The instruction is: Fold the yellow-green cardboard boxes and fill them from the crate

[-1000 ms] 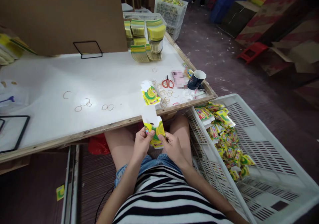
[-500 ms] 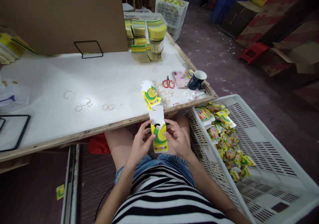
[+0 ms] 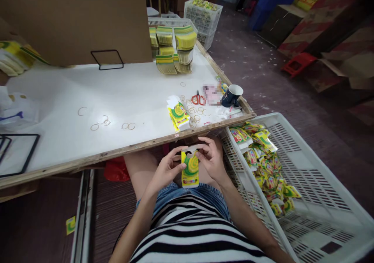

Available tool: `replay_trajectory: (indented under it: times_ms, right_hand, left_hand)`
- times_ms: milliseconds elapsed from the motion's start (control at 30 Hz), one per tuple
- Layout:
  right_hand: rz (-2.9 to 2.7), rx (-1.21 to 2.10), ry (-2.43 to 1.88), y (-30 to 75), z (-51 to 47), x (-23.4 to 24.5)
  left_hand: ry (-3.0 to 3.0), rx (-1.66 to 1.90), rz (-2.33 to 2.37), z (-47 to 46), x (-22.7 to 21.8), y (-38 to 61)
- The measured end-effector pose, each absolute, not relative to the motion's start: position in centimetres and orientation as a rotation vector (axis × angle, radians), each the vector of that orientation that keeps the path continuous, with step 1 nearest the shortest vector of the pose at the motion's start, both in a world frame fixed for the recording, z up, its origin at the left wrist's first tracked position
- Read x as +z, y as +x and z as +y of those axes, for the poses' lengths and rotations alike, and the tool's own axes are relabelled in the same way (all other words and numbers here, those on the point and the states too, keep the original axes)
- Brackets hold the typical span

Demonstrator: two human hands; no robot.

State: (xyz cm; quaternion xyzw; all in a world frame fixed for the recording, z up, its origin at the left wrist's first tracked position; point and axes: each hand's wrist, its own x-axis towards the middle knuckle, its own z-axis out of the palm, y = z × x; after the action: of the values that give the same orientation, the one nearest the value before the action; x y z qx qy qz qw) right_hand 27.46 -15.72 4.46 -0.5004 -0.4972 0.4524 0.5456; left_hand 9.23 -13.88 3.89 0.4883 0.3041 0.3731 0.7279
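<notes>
A small yellow and green cardboard box (image 3: 190,171) is upright over my lap, between my two hands. My left hand (image 3: 171,165) grips its left edge, thumb on the printed front. On the other side my right hand (image 3: 210,157) pinches the upper right corner, with some fingers raised behind the top. The white top flap is folded down out of view, and a dark round cut-out shows near the upper edge. Just beyond, a small pile of similar boxes (image 3: 179,114) lies at the table's front edge.
On the white table (image 3: 67,87) are loose rubber bands (image 3: 128,126), red-handled scissors (image 3: 198,98), a dark mug (image 3: 232,95) and banded card stacks (image 3: 184,39). A white plastic crate (image 3: 295,154) with filled yellow packs (image 3: 270,173) stands at my right. A cardboard sheet (image 3: 87,21) rises behind.
The box's tall white top flap stood up before and is now folded down. Both hands and the box have shifted slightly right and nearer my body.
</notes>
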Motion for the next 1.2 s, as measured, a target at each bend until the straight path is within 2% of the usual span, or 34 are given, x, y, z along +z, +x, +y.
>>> replay_trajectory:
  times_ms: [100, 300, 500, 733, 833, 1000, 1200]
  right_hand:
    - [-1.259, 1.013, -1.208, 28.0, -15.7, 4.9]
    - [-1.379, 1.275, -1.313, 28.3, -15.7, 4.5]
    - [-1.451, 1.032, -1.518, 27.5, -15.7, 4.5]
    - [-1.405, 0.981, -1.375, 27.3, -15.9, 4.2]
    - [-1.222, 1.021, -1.318, 28.0, -15.9, 3.6]
    - [-0.604, 0.591, -1.166, 31.1, -14.8, 3.6]
    - [-0.807, 0.698, -1.340, 29.0, -8.8, 2.4]
  left_hand:
    - [1.135, 0.881, 0.788, -13.8, 3.8, 9.4]
    - [1.214, 0.927, 0.902, -14.1, 4.0, 10.2]
    - [1.190, 0.891, 0.873, -14.3, 4.1, 10.2]
    - [1.090, 0.888, 0.822, -14.2, 4.4, 10.5]
    - [1.094, 0.903, 0.829, -14.2, 4.4, 10.9]
    - [1.123, 1.069, 0.907, -13.4, 4.2, 10.6]
    - [1.165, 1.087, 1.017, -13.1, 3.6, 10.9]
